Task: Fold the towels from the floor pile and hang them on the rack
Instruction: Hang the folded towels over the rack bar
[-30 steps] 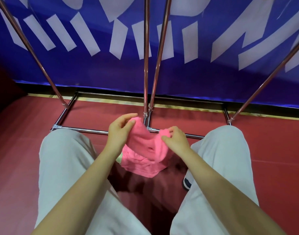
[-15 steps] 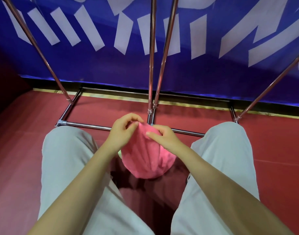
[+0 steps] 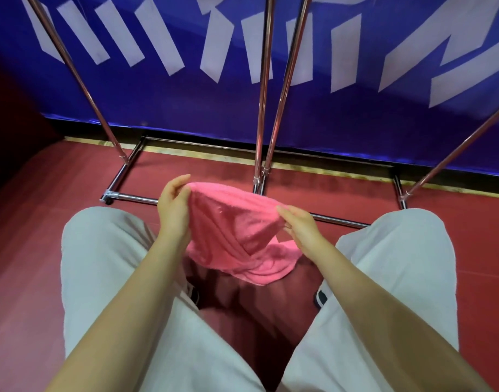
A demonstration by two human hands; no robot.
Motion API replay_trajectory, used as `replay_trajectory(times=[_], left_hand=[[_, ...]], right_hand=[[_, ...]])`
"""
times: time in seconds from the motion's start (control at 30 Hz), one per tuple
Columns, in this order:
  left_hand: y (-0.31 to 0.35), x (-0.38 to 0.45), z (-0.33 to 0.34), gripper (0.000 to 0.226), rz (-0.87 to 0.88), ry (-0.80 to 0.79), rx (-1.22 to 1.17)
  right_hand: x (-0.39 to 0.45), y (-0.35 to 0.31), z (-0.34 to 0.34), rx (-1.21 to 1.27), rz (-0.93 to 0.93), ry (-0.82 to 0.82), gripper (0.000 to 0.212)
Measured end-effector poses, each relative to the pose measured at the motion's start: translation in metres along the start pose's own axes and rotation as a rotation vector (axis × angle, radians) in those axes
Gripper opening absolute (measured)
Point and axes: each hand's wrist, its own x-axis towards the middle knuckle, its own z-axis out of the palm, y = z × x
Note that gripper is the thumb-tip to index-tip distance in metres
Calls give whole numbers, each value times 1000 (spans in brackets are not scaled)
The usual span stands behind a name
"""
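Observation:
A pink towel (image 3: 237,236) hangs between my two hands above the red floor, between my knees. My left hand (image 3: 173,206) pinches its upper left corner. My right hand (image 3: 297,224) pinches the top edge on the right. The towel's top edge is stretched between the hands, and its lower part hangs twisted in folds. The metal rack (image 3: 263,108) stands just beyond, with shiny uprights rising from a floor frame. No towel pile shows in view.
The rack's base bar (image 3: 135,197) runs along the floor just past my knees. A blue banner with white lettering (image 3: 186,89) stands behind the rack. My grey-trousered legs (image 3: 101,264) flank the towel, with shoes partly visible below.
My hands have moved apart, spreading the bunched towel's top edge out wide. The towel is lifted a little higher and hangs longer below.

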Motion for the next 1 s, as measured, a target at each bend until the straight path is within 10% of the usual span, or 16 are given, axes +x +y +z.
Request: replay_trajectory(times=[0.13, 0.33, 0.57, 1.0], left_hand=[[-14, -8, 8, 33, -96, -72, 151], [-31, -39, 37, 36, -289, -345, 247], [-19, -67, 56, 28, -113, -556, 23], [-13, -68, 57, 17, -128, -452, -204]], right_hand=[[-7, -17, 8, -295, -274, 262, 23], [-24, -40, 14, -457, -555, 162, 14], [-37, -39, 23, -530, -604, -41, 16], [-35, -25, 22, -574, -536, -17, 8]])
